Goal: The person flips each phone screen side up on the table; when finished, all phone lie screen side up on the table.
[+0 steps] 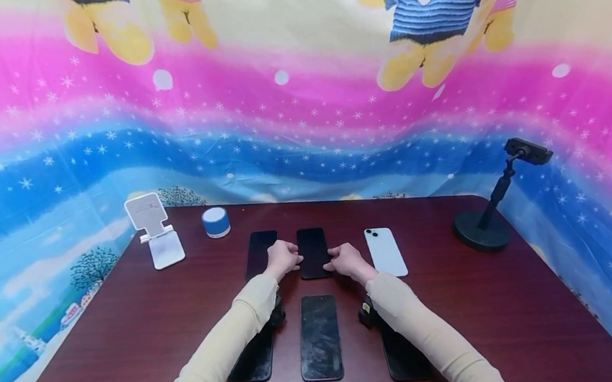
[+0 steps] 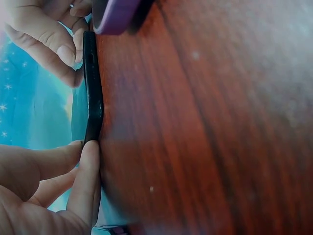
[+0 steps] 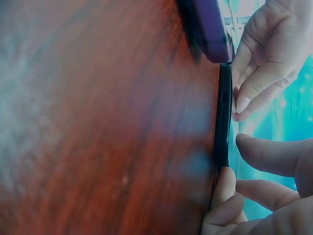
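A black smartphone (image 1: 313, 253) lies face up in the middle of the far row, between both hands. My left hand (image 1: 283, 257) pinches its left edge; thumb and finger meet at a corner in the left wrist view (image 2: 44, 188). On the other side my right hand (image 1: 349, 259) touches the right edge with its fingers, while its thumb stands slightly off the phone in the right wrist view (image 3: 274, 191). Another dark phone (image 1: 261, 252) lies partly behind the left hand. To the right is a white phone (image 1: 386, 252), back side up with its cameras showing.
Nearer me lie a smudged black phone (image 1: 319, 338) and two dark phones, left (image 1: 253, 359) and right (image 1: 404, 353), partly under my forearms. A white folding stand (image 1: 161, 239), a blue-and-white cylinder (image 1: 216, 223) and a black stand (image 1: 484, 230) occupy the table's far part, before a printed curtain (image 1: 301, 136).
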`<state>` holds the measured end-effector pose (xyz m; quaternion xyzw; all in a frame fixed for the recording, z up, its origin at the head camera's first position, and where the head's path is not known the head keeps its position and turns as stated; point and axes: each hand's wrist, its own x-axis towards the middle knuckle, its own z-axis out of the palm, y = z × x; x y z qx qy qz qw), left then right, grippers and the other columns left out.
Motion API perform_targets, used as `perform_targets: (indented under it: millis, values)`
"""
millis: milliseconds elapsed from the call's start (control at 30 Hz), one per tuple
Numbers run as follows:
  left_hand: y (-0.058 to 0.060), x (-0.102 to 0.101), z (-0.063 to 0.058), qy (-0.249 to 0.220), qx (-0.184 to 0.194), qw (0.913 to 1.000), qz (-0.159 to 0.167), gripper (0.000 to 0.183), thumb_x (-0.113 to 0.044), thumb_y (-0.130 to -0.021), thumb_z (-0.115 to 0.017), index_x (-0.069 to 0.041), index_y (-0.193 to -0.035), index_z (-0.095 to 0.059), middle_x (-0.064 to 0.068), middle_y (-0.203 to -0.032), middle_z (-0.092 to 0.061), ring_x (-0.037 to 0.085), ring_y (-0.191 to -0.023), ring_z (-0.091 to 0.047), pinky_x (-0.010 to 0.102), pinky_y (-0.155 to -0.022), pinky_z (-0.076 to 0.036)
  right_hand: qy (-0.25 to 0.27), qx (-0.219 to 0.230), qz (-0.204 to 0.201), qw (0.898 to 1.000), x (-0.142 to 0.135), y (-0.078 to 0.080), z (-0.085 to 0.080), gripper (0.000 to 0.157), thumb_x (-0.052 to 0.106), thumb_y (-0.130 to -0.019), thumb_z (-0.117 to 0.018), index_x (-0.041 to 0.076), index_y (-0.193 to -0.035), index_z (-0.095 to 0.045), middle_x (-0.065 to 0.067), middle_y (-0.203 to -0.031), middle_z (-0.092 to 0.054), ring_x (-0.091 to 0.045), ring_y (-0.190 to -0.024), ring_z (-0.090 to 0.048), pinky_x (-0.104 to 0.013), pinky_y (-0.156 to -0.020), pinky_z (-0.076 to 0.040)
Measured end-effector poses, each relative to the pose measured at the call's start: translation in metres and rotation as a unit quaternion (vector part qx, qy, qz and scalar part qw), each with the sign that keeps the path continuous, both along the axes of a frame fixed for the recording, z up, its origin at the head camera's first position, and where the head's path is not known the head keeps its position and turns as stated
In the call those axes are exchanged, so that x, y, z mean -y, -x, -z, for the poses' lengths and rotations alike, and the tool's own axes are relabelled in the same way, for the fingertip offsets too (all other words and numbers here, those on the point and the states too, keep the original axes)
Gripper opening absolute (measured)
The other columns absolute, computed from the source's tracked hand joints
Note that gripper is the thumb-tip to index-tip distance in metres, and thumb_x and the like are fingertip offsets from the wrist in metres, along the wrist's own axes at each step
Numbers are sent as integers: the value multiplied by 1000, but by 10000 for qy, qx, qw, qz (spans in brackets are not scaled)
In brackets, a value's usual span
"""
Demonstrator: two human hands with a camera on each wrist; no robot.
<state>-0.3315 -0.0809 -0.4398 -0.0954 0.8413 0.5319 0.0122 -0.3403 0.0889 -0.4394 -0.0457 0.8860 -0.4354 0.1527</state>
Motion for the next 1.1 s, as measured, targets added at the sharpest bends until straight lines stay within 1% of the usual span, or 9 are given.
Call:
perform_targets:
  millis: [33,200,300,567,733,833,933,1000,1100]
  values:
    - [0,0,0,-4,2,10000,7,33,9,-84,-65,11,-117,-63,26,-112,-66,31,-96,-69,30,-68,-59,0,9,-1,10000,0,0,0,48,9,-89,-67,0,-135,-53,-18,-142,-49,-31,-124,-51,-40,-95,-50]
    - [0,0,1,-30,7,10000,10,33,8,-84,-65,11,-117,-63,27,-112,-65,32,-97,-69,30,-68,-59,6,9,23,10000,-1,0,0,47,9,-89,-67,0,-134,-54,-18,-141,-50,-30,-122,-53,-39,-93,-50]
    - [0,-1,1,-30,22,10000,-7,33,9,-84,-65,11,-116,-63,26,-111,-66,31,-96,-69,29,-67,-59,46,-16,50,10000,-1,0,1,47,9,-89,-66,0,-134,-54,-18,-141,-50,-32,-128,-48,-43,-98,-48]
    - [2,-1,3,118,-32,9999,-40,32,7,-84,-65,10,-116,-64,25,-109,-66,30,-94,-70,29,-67,-59,132,-10,40,9999,-1,0,1,47,10,-90,-65,0,-135,-52,-18,-142,-49,-33,-130,-46,-44,-100,-47]
    - [2,-1,3,145,-11,9999,56,33,7,-85,-65,11,-117,-63,26,-111,-66,31,-96,-69,29,-68,-59,144,27,45,9999,-2,-1,1,48,10,-91,-64,0,-136,-52,-17,-142,-49,-34,-131,-45,-44,-100,-47]
    - [3,-1,3,184,36,9998,82,33,6,-85,-66,10,-118,-63,26,-112,-65,30,-95,-70,28,-66,-59,142,72,-4,9999,-3,-1,1,49,11,-91,-65,0,-137,-51,-17,-143,-48,-34,-131,-45,-45,-101,-46]
    - [4,-1,1,444,-49,9990,93,34,1,-86,-66,10,-119,-62,25,-112,-66,29,-90,-71,30,-67,-59,266,186,-72,9994,-5,0,1,52,14,-91,-65,0,-139,-48,-19,-143,-47,-34,-129,-48,-46,-100,-46]
    - [4,-2,0,870,-231,9959,90,34,-5,-87,-67,10,-118,-62,24,-110,-68,29,-92,-70,35,-74,-58,398,295,-105,9987,-9,1,2,54,16,-92,-65,-1,-140,-47,-20,-142,-48,-33,-124,-52,-46,-99,-47]
    - [4,-4,0,1377,-561,9889,8,35,-12,-88,-66,10,-115,-61,22,-106,-69,31,-99,-66,41,-89,-53,620,414,-158,9971,-17,-1,0,54,17,-92,-65,-3,-138,-46,-21,-134,-54,-31,-115,-60,-45,-95,-50]
